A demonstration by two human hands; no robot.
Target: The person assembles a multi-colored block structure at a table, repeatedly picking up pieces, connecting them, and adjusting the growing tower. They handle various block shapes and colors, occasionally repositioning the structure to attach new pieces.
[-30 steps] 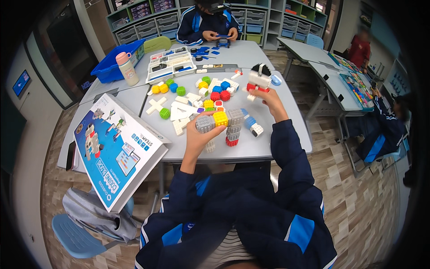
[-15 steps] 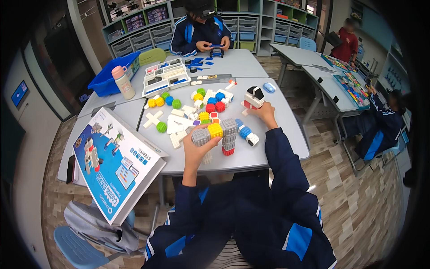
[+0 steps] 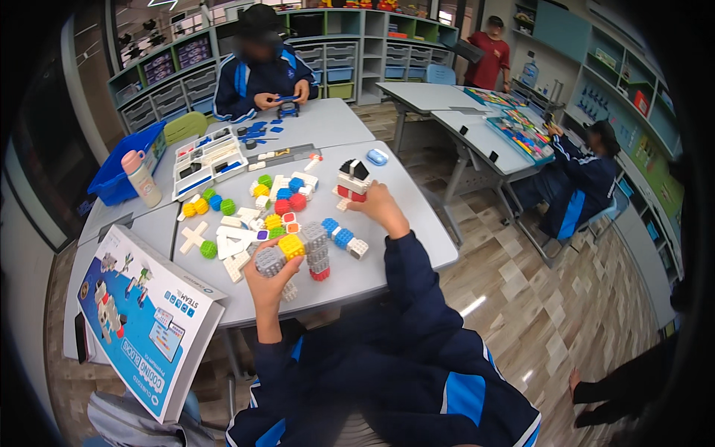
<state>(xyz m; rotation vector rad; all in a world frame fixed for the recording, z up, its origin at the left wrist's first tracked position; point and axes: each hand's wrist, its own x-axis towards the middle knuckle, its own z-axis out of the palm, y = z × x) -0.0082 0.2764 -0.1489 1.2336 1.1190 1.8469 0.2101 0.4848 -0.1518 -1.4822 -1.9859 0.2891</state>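
My left hand (image 3: pixel 271 287) wraps round one end of a block build (image 3: pixel 292 246) made of grey and yellow cubes. A grey column goes down from its other end, with a red piece at the bottom. Farther right, my right hand (image 3: pixel 385 208) is closed on a small block model (image 3: pixel 353 173) with black sloped pieces on top and white and red below. The model stands upright on the table, its lower side partly hidden by my fingers. A row of blue and white blocks (image 3: pixel 343 238) lies between the two hands.
Loose coloured blocks (image 3: pixel 283 205) and white cross-shaped plates (image 3: pixel 194 237) lie left of centre. A large box (image 3: pixel 141 313) leans over the table's left edge. Behind are a sorting tray (image 3: pixel 209 164), a bottle (image 3: pixel 141 179) and a blue bin (image 3: pixel 112 175). A person sits across the table.
My view has swung to the right, so the table sits farther left in it. Both hands keep their holds. Another person's dark sleeve and hand now show at the lower right.
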